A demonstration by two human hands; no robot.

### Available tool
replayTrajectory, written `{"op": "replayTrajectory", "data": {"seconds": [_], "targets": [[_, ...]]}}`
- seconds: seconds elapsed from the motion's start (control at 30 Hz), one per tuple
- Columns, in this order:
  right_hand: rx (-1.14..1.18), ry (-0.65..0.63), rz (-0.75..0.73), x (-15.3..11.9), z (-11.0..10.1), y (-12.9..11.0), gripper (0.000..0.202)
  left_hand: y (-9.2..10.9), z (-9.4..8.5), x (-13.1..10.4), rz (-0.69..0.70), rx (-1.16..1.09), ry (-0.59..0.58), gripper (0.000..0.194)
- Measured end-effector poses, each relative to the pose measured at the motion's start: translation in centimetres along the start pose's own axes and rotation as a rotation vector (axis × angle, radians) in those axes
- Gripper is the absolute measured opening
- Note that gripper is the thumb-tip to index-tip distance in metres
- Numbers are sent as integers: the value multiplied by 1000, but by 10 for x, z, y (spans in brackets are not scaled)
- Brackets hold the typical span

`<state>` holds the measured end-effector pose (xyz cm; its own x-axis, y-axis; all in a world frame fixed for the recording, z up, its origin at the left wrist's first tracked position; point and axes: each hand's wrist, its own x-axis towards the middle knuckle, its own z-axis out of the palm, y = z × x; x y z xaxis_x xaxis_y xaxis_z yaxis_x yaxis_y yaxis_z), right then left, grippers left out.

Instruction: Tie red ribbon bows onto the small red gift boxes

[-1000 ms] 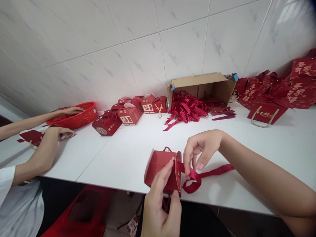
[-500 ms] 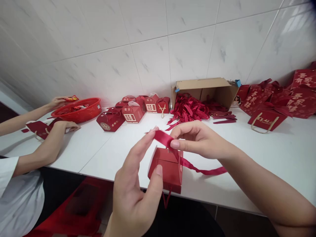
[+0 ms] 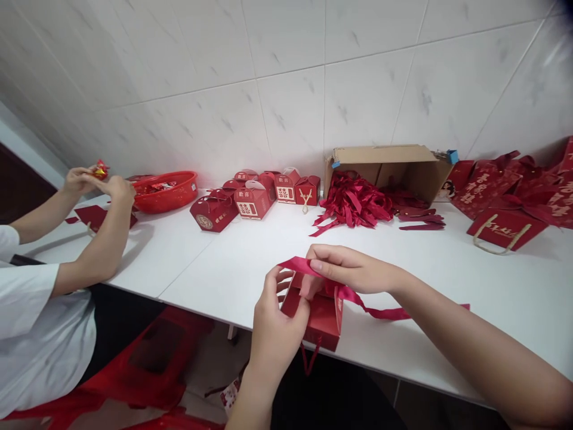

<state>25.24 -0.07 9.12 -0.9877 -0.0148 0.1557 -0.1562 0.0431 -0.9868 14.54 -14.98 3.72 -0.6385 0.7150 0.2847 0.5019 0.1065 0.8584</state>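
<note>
A small red gift box (image 3: 323,319) lies near the table's front edge, with a red cord handle (image 3: 310,358) hanging over it. My left hand (image 3: 280,316) is curled at the box's left side, its thumb against a raised, paler flap. Those fingertips are partly hidden behind the box. Between thumb and fingers, my right hand (image 3: 344,267) pinches a crimson satin ribbon (image 3: 380,312) above the box. One short end points left over my left fingers; the long tail trails right, passing beneath my right forearm.
A cardboard box (image 3: 385,155) on its side holds a heap of red ribbons (image 3: 358,200). Red gift boxes (image 3: 255,200) stand along the wall, with red bags (image 3: 505,224) at right. At left, a co-worker's hands (image 3: 96,182) hold a wrapped sweet beside a red basin (image 3: 172,197).
My left hand has come down from the ribbon's end onto the box, and its top flap now stands raised. My right hand still pinches the ribbon, slightly lower. The co-worker's hands have come together.
</note>
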Motion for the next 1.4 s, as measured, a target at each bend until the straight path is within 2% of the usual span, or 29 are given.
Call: {"op": "replayTrajectory", "data": {"seconds": [0.1, 0.27, 0.57, 0.8, 1.0, 1.17, 1.27, 1.4], "targets": [[5, 7, 39, -2, 4, -1, 25, -1, -4, -5, 10, -88, -46, 40], [14, 28, 145, -5, 5, -2, 28, -3, -12, -12, -51, -230, -71, 34], [-115, 86, 201, 1, 13, 1, 27, 1, -13, -13, -156, -415, -101, 33], [-105, 136, 241, 2, 16, 4, 26, 2, -12, -15, -162, -380, -86, 36], [-293, 126, 225, 2, 18, 3, 24, 2, -13, -16, -165, -352, -96, 41], [-350, 111, 170, 3, 20, 5, 27, 1, -14, -9, -147, -354, -76, 36], [-350, 112, 172, 3, 20, 6, 27, 0, -14, -3, -122, -363, -121, 31], [-402, 207, 169, 0, 15, 0, 31, -12, -23, 4, -76, -282, -148, 26]]}}
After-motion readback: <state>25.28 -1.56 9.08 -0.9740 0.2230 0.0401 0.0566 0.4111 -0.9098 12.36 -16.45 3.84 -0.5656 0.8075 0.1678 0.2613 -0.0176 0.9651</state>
